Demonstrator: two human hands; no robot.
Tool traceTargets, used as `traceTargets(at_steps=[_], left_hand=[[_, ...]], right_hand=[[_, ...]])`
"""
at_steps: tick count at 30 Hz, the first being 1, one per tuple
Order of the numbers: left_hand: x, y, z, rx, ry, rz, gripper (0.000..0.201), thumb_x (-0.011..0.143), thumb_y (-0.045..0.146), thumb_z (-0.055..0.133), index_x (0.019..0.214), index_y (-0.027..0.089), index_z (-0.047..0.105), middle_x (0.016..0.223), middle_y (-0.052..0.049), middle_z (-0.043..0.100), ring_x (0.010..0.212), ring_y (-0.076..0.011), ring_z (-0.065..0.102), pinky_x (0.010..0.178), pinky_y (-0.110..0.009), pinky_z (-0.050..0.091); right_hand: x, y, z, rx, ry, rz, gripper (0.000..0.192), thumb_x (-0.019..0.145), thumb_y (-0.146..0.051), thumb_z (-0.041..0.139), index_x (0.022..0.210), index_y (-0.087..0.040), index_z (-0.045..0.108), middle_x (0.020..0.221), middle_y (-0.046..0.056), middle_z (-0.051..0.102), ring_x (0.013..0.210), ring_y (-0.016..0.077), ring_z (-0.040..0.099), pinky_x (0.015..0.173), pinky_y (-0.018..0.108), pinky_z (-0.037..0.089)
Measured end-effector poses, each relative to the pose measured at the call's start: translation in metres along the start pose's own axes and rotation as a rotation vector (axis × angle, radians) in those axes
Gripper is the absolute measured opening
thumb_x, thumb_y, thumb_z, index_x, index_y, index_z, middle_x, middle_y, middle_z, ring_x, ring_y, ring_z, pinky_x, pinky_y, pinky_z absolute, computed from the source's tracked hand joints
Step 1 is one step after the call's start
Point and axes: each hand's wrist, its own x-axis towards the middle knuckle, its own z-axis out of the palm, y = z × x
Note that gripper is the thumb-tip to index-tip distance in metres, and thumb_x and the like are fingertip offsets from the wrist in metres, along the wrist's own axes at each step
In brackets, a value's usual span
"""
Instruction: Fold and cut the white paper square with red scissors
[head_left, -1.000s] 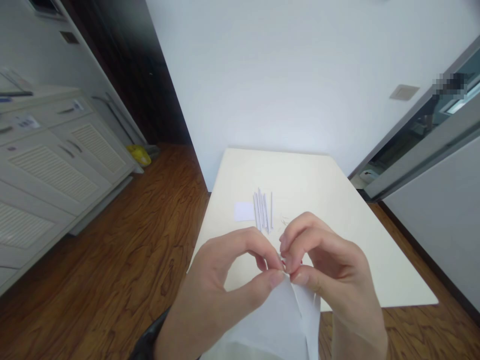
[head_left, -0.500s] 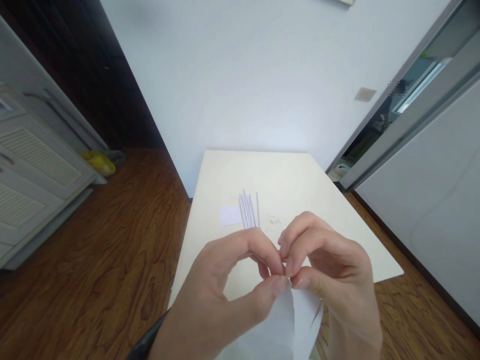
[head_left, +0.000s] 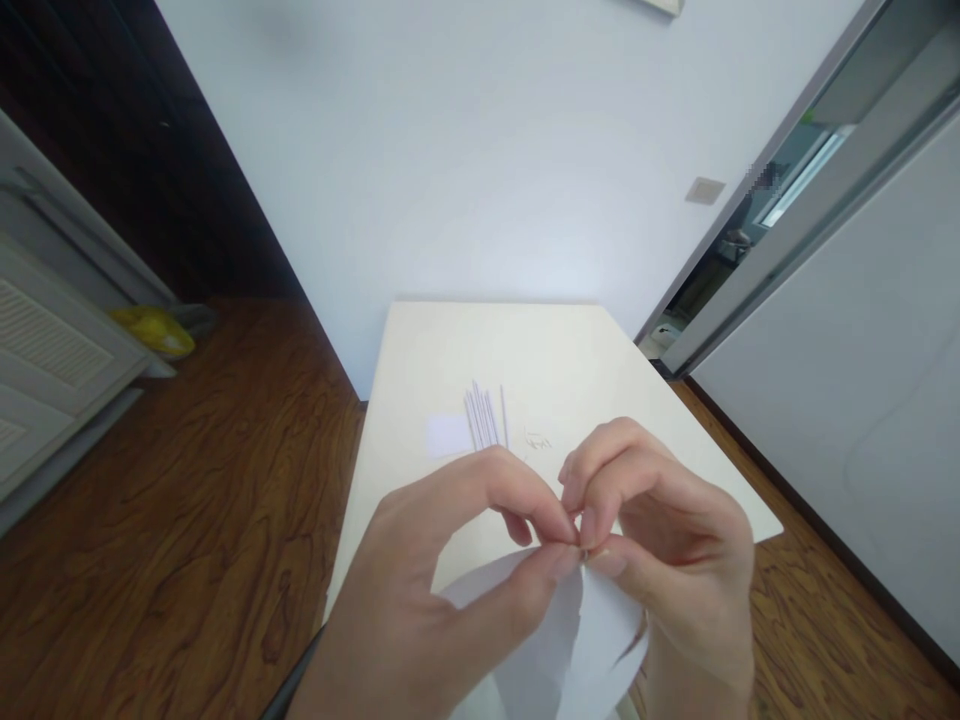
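My left hand (head_left: 405, 610) pinches the top of a white paper (head_left: 589, 650) between thumb and index finger. Right beside it, my right hand (head_left: 690, 570) is closed on the same spot, thumb and fingertips pressed together. The fingertips of both hands meet, and a tiny brownish bit shows between them, too small to name. Below the hands the paper hangs in two panels, with dark thin strokes or slits near its right edge. Behind the hands, several thin pale purple sticks (head_left: 484, 418) lie on the white table (head_left: 495, 345), their near ends hidden by my left hand.
A small pale square of paper (head_left: 447, 436) lies left of the sticks, and fine brown thin pieces (head_left: 537, 441) lie to their right. The table's far edge meets a white wall (head_left: 450, 150). A louvred cabinet (head_left: 60, 360) and a yellow bag (head_left: 157, 332) stand at left.
The view has turned slightly right, so the surroundings sit further left. Both hands keep their pinch on the paper; its lower part has spread and shows more to the left.
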Motion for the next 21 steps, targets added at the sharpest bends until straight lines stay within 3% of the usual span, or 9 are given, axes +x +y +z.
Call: traceTargets(at_steps=[6,21], left_hand=[[0.0055,0.0042,-0.0011,-0.041,-0.042,-0.040,0.012,0.085,0.016,0.059,0.078,0.026,0.060,0.075,0.008,0.064,0.075,-0.0087,0.062,0.076,-0.019,0.046],[0.0064,0.0053,0.0008,-0.128,-0.029,-0.075,0.013,0.082,0.013,0.059,0.077,0.025,0.059,0.074,0.007,0.061,0.072,-0.0085,0.059,0.066,-0.017,0.045]], right_hand=[[-0.0003,-0.0009,-0.0048,-0.024,-0.096,0.038,0.023,0.078,0.005,0.057,0.085,-0.015,0.066,0.087,0.003,0.058,0.082,0.0167,0.058,0.075,0.034,0.046],[0.0035,0.0041,-0.0007,0.066,-0.060,0.031,0.007,0.079,-0.015,0.072,0.084,-0.019,0.070,0.086,0.002,0.059,0.081,0.0179,0.056,0.073,0.034,0.045]])
